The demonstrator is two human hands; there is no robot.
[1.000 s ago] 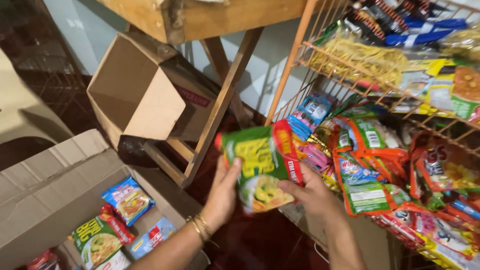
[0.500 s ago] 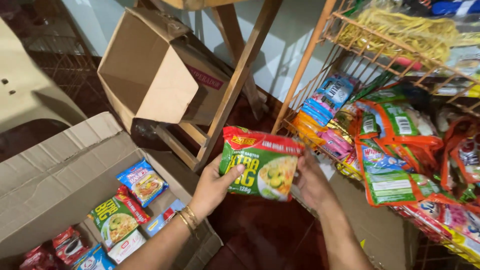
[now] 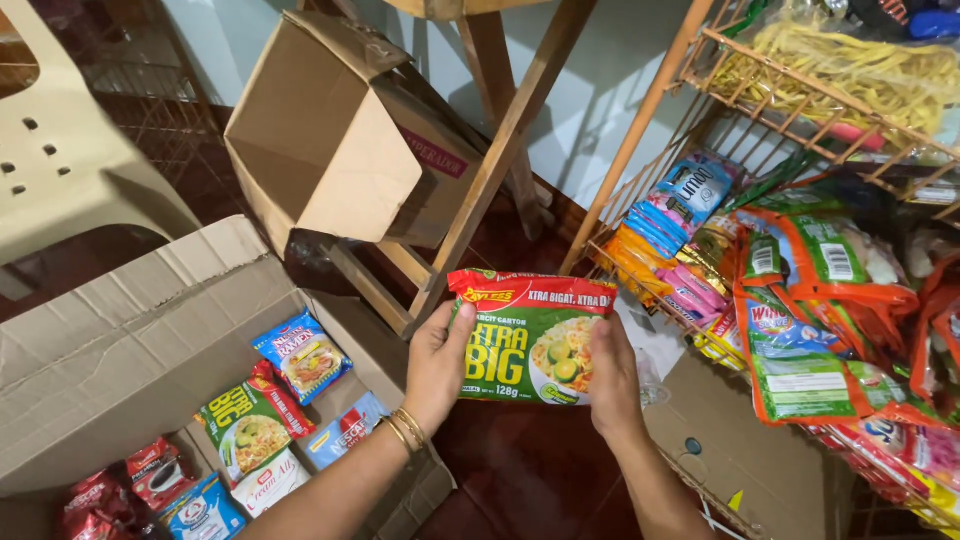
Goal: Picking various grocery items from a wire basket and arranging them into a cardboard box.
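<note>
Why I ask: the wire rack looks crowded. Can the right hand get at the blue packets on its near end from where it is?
Probably yes. The right hand grips the green noodle packet just below the blue packets, with open air between. But both hands are full; the left hand would have to hold the packet alone.

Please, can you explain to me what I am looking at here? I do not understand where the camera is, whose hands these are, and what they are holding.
There is no machine here. The camera is worn on a person's head and looks down, so the two bare hands belong to that person. The left hand, with gold bangles on its wrist, and the right hand grip the two sides of a green and red instant noodle packet, held flat in the air with its front facing the camera. At lower left is an open cardboard box with more noodle packets and other small packets inside. At right is a wire rack full of snack and noodle packets. Behind are an empty cardboard box lying on its side, wooden legs, and a plastic chair.
</note>
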